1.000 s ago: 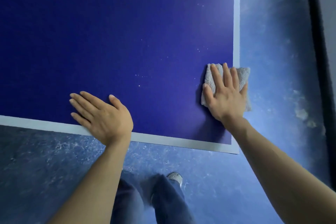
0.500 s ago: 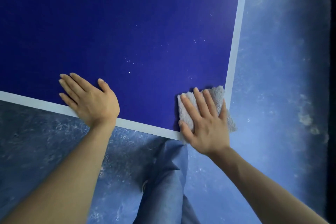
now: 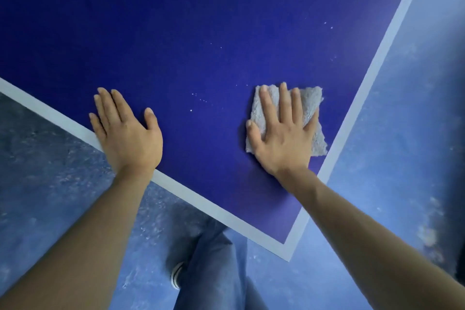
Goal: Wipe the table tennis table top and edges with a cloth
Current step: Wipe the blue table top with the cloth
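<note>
I am pressing my right hand flat on the grey cloth, fingers straight and spread across it, nothing curled around it. The cloth is lying on the dark blue table top, just beside the white edge line on the right and a little up from the near corner. My left hand is resting flat on the table too, fingers straight, its heel sitting across the near white line. Wide blue surface is opening ahead, dotted with pale specks. Below the corner I am seeing blue floor, my jeans leg and a shoe.
</note>
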